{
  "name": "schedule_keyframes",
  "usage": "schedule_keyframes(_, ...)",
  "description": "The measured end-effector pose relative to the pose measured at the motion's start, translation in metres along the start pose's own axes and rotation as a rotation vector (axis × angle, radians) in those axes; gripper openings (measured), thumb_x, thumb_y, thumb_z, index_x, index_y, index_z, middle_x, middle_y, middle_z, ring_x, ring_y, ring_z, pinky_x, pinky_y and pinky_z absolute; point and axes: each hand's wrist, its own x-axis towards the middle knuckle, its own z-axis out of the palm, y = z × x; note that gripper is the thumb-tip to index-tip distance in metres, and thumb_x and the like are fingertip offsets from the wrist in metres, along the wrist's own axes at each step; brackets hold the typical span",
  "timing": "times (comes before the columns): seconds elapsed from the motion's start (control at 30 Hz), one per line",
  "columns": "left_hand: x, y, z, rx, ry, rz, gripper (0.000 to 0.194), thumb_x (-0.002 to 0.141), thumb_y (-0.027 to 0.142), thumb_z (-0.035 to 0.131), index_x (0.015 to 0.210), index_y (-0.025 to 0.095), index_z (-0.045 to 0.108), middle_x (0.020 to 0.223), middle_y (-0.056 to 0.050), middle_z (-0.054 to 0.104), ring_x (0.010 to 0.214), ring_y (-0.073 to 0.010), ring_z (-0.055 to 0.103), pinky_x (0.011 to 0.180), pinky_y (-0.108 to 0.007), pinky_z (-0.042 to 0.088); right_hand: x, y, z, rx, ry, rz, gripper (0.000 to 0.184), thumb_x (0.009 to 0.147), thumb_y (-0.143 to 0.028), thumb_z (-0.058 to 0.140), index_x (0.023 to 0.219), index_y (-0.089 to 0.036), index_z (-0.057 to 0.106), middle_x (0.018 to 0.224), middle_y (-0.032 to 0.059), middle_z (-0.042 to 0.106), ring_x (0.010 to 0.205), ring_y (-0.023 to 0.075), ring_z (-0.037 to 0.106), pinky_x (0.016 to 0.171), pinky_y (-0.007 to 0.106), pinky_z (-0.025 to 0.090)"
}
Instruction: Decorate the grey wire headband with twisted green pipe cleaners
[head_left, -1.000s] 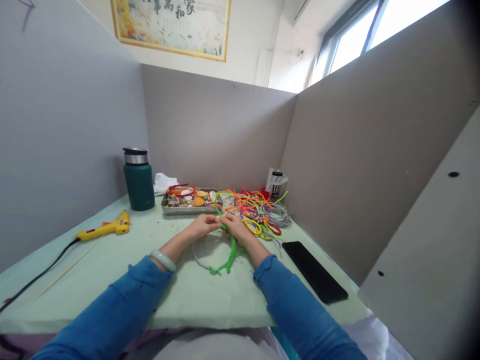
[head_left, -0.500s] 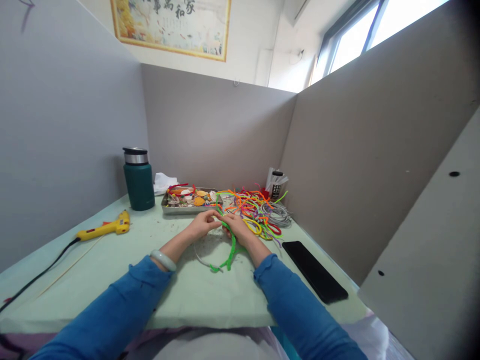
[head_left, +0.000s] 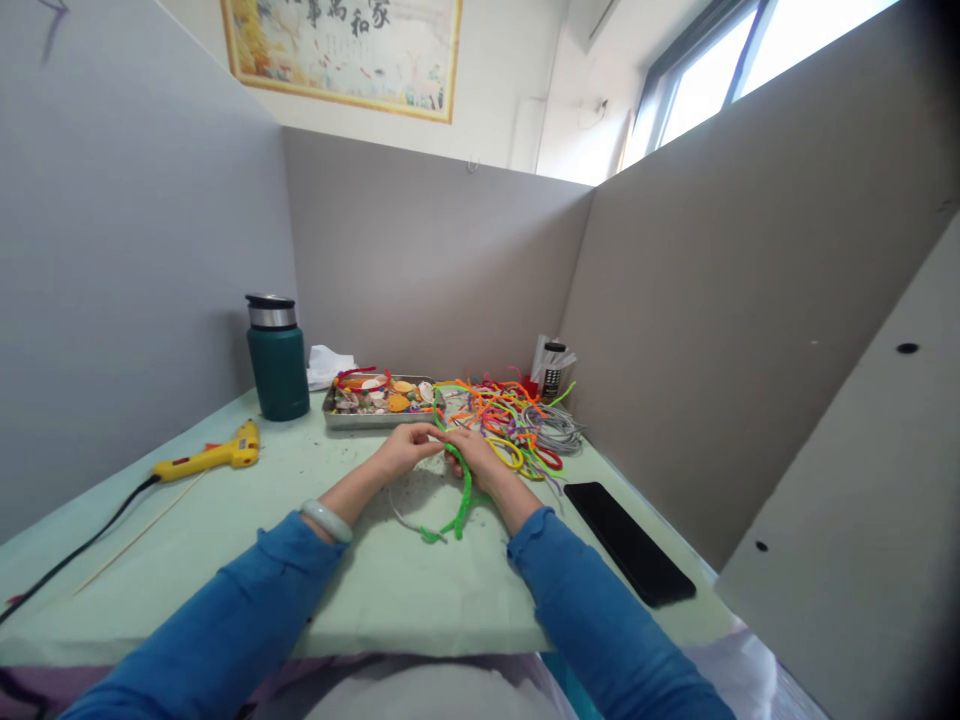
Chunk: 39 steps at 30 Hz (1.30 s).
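Both hands meet over the middle of the table. A fuzzy green pipe cleaner (head_left: 466, 492) is wound along part of a thin grey wire ring (head_left: 403, 517). My left hand (head_left: 411, 448) is closed, its fingertips pinching the green pipe cleaner at the top of the ring. Right beside it, my right hand (head_left: 471, 456) grips the same wrapped stretch, fingers curled and partly hidden. One green end sticks up past the fingers towards the tray. The ring's lower part hangs just above or rests on the table; I cannot tell which.
A metal tray (head_left: 375, 421) of shells and beads stands behind my hands. Right of it lies a heap of coloured pipe cleaners (head_left: 502, 405) with grey wire coils (head_left: 556, 430). A green bottle (head_left: 278, 370) and yellow glue gun (head_left: 206, 460) are left, a black phone (head_left: 628, 542) right.
Hardly anything differs. My left fingers have shifted slightly against the green pipe cleaner, and the ring's lower end has moved a touch. My arms stay in place.
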Motion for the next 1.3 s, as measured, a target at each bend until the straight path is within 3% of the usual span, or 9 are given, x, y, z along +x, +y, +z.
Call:
schedule_keyframes(0.4,0.0006,-0.0005,0.0002,-0.004,0.045,-0.045,0.04,0.062,0.047,0.066,0.081,0.012,0.062,0.048,0.006,0.047,0.036,-0.0023,0.026,0.039,-0.02,0.017,0.0021,0.006,-0.0026,-0.008,-0.054,-0.11,0.035,0.079,-0.052,0.054,0.073,-0.017,0.05,0.046,-0.0057,0.044,0.034,0.0051,0.034,0.033,0.018,0.025)
schedule_keyframes(1.3,0.0015,-0.0012,0.0001,0.011,0.054,-0.058,0.04,0.063,0.047,0.066,0.082,0.012,0.061,0.047,0.006,0.047,0.035,-0.0025,0.026,0.037,-0.02,0.017,-0.0015,0.0018,-0.0001,-0.087,-0.016,-0.144,0.041,0.076,-0.057,0.053,0.072,-0.016,0.05,0.044,-0.0068,0.043,0.033,0.0049,0.033,0.034,0.018,0.025)
